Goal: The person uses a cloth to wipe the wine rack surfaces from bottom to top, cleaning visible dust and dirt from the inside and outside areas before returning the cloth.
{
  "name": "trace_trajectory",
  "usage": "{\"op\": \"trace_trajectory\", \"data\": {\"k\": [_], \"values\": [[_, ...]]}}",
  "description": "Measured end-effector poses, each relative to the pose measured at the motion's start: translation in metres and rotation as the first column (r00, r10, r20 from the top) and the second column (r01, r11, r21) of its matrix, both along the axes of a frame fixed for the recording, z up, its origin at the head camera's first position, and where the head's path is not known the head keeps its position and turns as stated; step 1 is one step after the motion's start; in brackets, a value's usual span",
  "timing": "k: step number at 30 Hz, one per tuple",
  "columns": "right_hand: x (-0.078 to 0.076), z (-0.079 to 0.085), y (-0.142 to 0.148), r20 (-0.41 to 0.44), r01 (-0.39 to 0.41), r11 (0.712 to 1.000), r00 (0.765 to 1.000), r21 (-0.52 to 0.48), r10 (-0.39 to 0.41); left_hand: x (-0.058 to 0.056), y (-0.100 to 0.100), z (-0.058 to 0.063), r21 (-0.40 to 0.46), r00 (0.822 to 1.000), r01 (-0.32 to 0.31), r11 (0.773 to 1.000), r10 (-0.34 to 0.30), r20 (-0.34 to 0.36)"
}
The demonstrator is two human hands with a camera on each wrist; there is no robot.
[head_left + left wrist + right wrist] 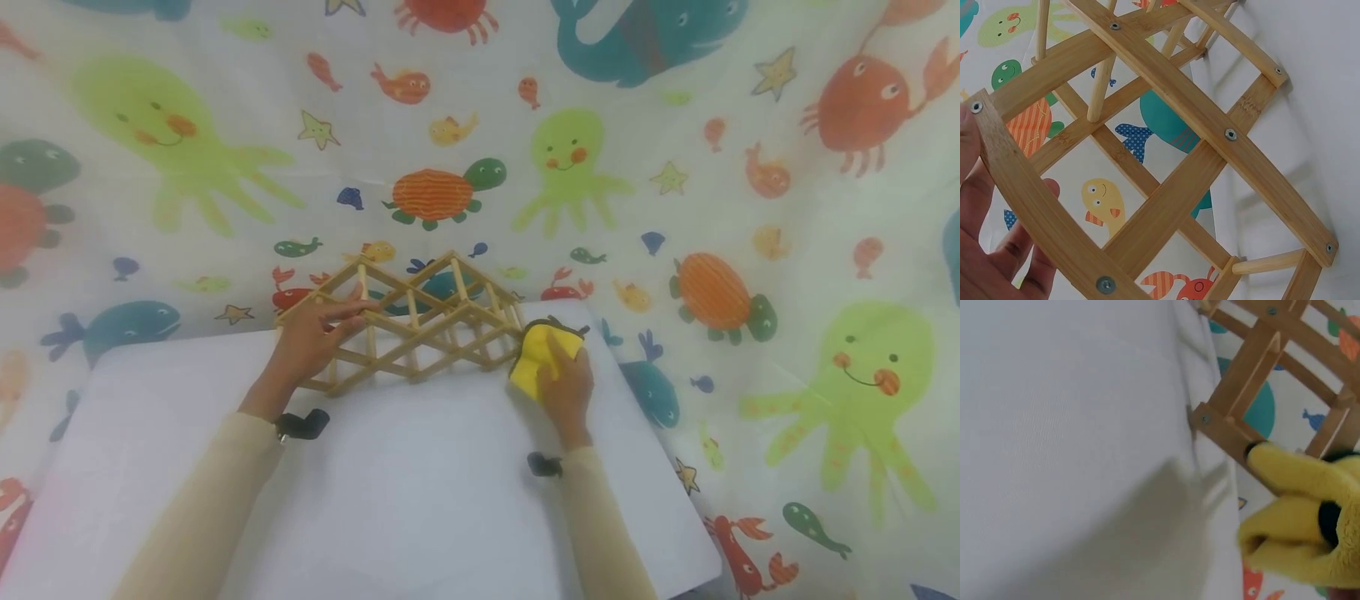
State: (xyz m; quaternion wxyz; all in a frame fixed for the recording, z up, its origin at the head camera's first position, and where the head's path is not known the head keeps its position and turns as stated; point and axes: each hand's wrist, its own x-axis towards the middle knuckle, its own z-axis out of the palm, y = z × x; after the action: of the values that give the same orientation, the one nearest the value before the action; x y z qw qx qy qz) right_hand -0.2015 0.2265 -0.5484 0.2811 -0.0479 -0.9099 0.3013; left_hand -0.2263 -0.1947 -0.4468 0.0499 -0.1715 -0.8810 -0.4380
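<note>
Both hands at work now, and the wooden lattice rack [1207, 112] stands opened out along the far edge of the white-covered table [420, 500]. The left hand [306, 340] steadies the rack's left side, thumb and fingers gripping a slat. Over to the far right corner: the right hand [568, 385] grasps a yellow cloth [534, 352], bunched up against the rack's right end. Wiping looks to be under way there; the rack is already spread and upright. Which slats are done, and which remain, I can't tell.
</note>
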Motion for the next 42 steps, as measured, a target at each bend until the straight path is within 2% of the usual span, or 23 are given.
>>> {"op": "trace_trajectory", "data": {"k": [3, 6, 8, 13, 17, 21, 23, 27, 30, 34, 36, 38, 40, 42], "values": [[0.004, 0.009, -0.013, -0.151, -0.106, 0.994, 0.983, -0.012, 0.103, 0.0, -0.001, 0.0, 0.012, 1.0, 0.0, 1.0, 0.0, -0.003], [0.004, 0.013, -0.028, -0.235, -0.154, 0.988, 0.96, 0.002, 0.151, 0.0, -0.001, 0.001, 0.017, 1.0, 0.006, 1.0, -0.005, -0.012], [0.005, 0.014, -0.037, -0.226, -0.169, 0.985, 0.961, -0.012, 0.162, 0.001, 0.0, 0.001, 0.015, 1.0, 0.005, 1.0, -0.005, -0.013], [0.005, 0.005, -0.056, -0.157, -0.19, 0.981, 0.969, 0.024, 0.191, 0.002, 0.0, 0.0, 0.013, 1.0, 0.004, 1.0, -0.004, -0.016], [0.005, -0.005, -0.06, -0.196, -0.203, 0.975, 0.956, 0.088, 0.217, 0.002, -0.003, 0.0, 0.012, 1.0, 0.004, 1.0, -0.004, 0.0], [0.007, -0.007, -0.053, -0.218, -0.225, 0.961, 0.941, 0.163, 0.258, 0.004, -0.007, 0.001, 0.001, 1.0, -0.005, 1.0, 0.005, 0.019], [0.009, -0.005, -0.05, -0.222, -0.241, 0.959, 0.937, 0.149, 0.27, 0.004, -0.008, 0.001, -0.002, 1.0, -0.006, 1.0, 0.006, 0.021], [0.016, -0.001, -0.053, -0.241, -0.225, 0.972, 0.942, 0.063, 0.233, 0.004, -0.008, 0.001, -0.01, 1.0, -0.002, 1.0, 0.003, 0.017], [0.02, -0.005, -0.064, -0.208, -0.231, 0.97, 0.948, 0.07, 0.241, 0.004, -0.007, 0.0, -0.015, 1.0, -0.005, 1.0, 0.005, 0.001], [0.024, -0.019, -0.077, -0.135, -0.296, 0.945, 0.94, 0.138, 0.314, 0.004, -0.004, -0.002, -0.018, 1.0, -0.01, 1.0, 0.01, -0.003], [0.025, -0.025, -0.08, -0.167, -0.28, 0.951, 0.939, 0.133, 0.3, 0.003, -0.002, -0.002, -0.017, 1.0, -0.005, 1.0, 0.005, 0.008], [0.025, -0.027, -0.082, -0.24, -0.238, 0.967, 0.938, 0.088, 0.252, 0.003, 0.0, -0.001, -0.016, 1.0, 0.005, 1.0, -0.005, 0.016], [0.023, -0.026, -0.083, -0.317, -0.207, 0.978, 0.926, 0.028, 0.205, 0.003, 0.0, 0.0, -0.016, 1.0, 0.009, 1.0, -0.009, 0.022], [0.021, -0.023, -0.084, -0.352, -0.206, 0.979, 0.916, -0.002, 0.192, 0.004, -0.001, 0.001, -0.017, 1.0, 0.008, 1.0, -0.007, 0.019]]}}
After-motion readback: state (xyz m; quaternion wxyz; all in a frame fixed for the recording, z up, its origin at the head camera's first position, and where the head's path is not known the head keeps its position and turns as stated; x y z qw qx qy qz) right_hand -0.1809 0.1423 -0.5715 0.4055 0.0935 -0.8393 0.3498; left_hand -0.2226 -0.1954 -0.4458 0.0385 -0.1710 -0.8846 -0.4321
